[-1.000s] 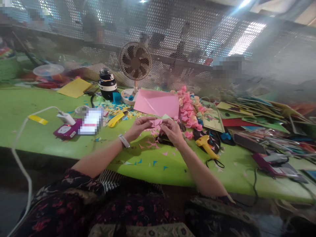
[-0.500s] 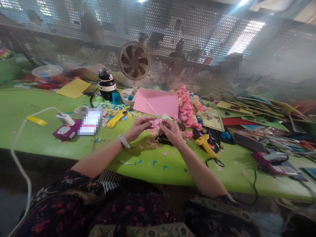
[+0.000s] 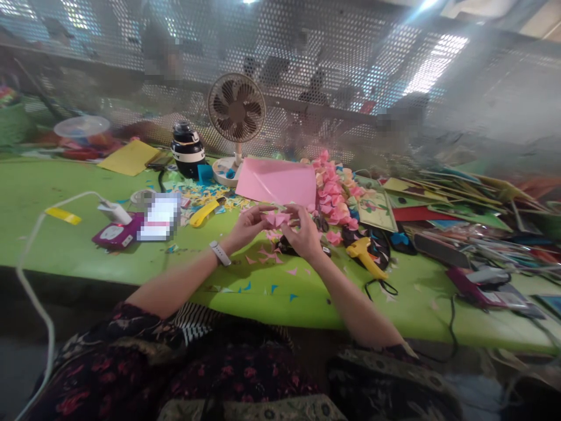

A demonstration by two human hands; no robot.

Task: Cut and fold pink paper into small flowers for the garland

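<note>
Above the green table (image 3: 52, 240), both of my hands pinch a small folded pink paper piece (image 3: 277, 218). My left hand (image 3: 246, 225), with a white watch at the wrist, grips its left side with closed fingers. My right hand (image 3: 303, 234) closes on its right side. Pink paper scraps (image 3: 269, 255) lie on the table just beneath them. A large pink sheet (image 3: 277, 181) lies behind the hands, and a pile of pink paper flowers (image 3: 336, 193) sits to its right.
A small fan (image 3: 236, 111) and a black-and-white jar (image 3: 187, 153) stand at the back. A yellow glue gun (image 3: 364, 255) lies right of my hands, a yellow cutter (image 3: 205, 213) to the left. A purple device (image 3: 114, 231) with a white cable sits far left. Cards and papers crowd the right side.
The pink piece is now opened wider between my fingers, and my right hand has shifted slightly up. Otherwise the scene holds still.
</note>
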